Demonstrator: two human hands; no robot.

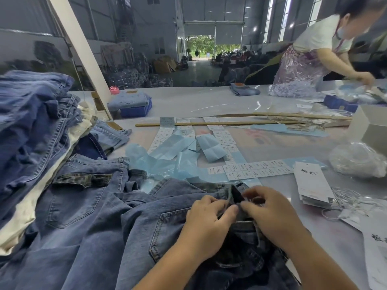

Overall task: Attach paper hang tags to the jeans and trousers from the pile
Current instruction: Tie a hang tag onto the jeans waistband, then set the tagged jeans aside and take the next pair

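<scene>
Both hands at the waistband of the jeans (109, 222) before me: left hand (206, 225) and right hand (270, 214) pinch the denim. Hang tags (312, 183) stacked just right; pile (35, 126) left.

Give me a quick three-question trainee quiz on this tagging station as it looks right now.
1. True or false: both hands work at the waistband of the jeans.
2. Where is the stack of hang tags: A) left of the hands, B) right of the hands, C) in the blue crate?
3. What lies on the side of the left hand, opposite the right hand?

Key: 1 true; 2 B; 3 the pile of jeans.
</scene>
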